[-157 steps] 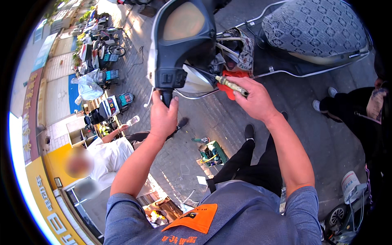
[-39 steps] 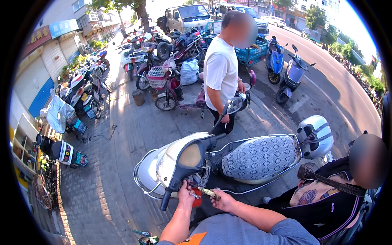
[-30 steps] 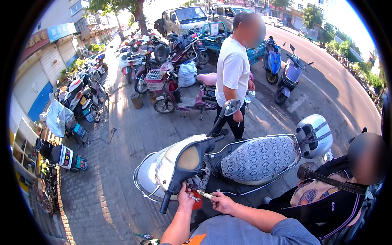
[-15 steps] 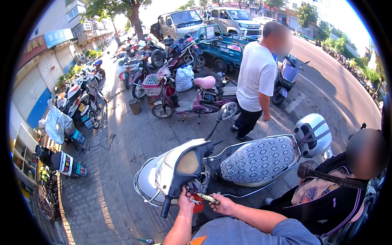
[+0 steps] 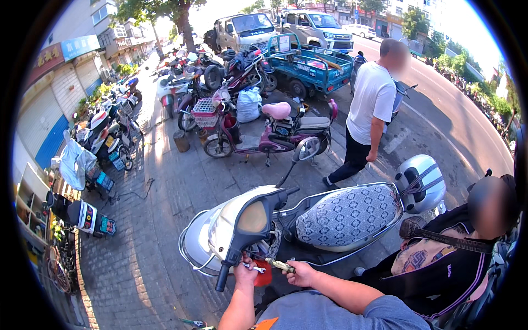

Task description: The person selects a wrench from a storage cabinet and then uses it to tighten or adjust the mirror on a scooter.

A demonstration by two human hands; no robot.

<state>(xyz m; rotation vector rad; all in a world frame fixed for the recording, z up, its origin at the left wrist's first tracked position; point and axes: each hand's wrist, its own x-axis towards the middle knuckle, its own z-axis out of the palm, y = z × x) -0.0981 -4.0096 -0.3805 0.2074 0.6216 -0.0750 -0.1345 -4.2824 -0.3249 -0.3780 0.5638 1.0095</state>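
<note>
A white electric scooter stands in front of me, its handlebar turned toward my side. Just under the handlebar grip, my left hand is closed around a small silver wrench, whose jaw sticks out to the right. My right hand grips a screwdriver by its pale handle, the shaft pointing left toward the exposed wiring behind the scooter's front panel. Below the tools shows a red object, partly hidden. The screwdriver's tip is too small to make out clearly.
A patterned seat and a silver rear box extend to the right. One person sits close at my right; another in a white shirt walks beyond the scooter. A purple scooter is parked ahead. Green-handled pliers lie below left.
The screwdriver has drawn slightly away from my left hand, to the right. The wrench has shifted a little left. The person in the white shirt has walked to the right.
</note>
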